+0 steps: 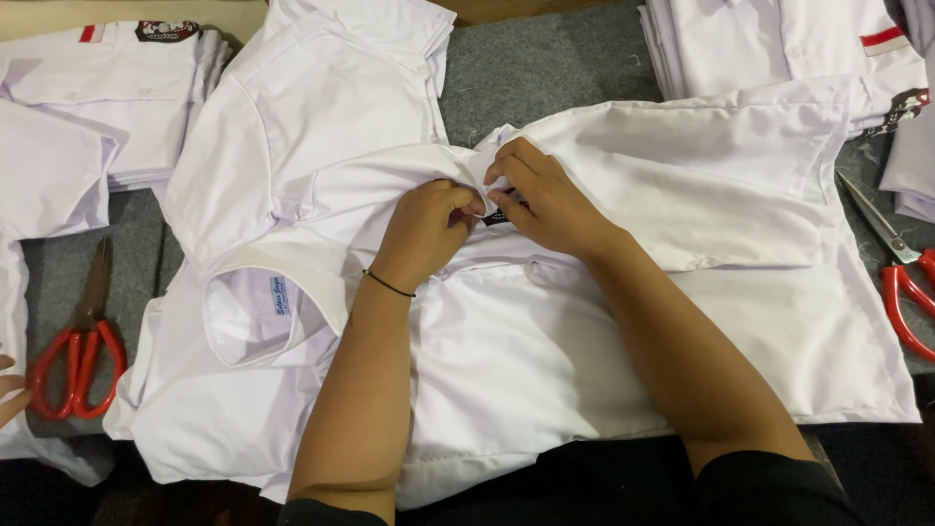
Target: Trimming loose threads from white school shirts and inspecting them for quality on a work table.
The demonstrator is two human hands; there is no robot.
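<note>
A white short-sleeved shirt (740,292) lies spread across the grey table in front of me. My left hand (425,230), with a thin black band on the wrist, pinches the shirt's fabric near the collar. My right hand (545,195) grips the same spot from the right, fingers bent over a small dark label (498,216) that shows between the two hands. Another white shirt with an open collar and an inner tag (255,314) lies under and to the left of it.
Red-handled scissors (80,343) lie at the left, a second red-handled pair (901,273) at the right edge. Stacks of folded white shirts sit at the back left (97,107), back middle (321,97) and back right (779,49). Another person's fingers (10,390) show at the left edge.
</note>
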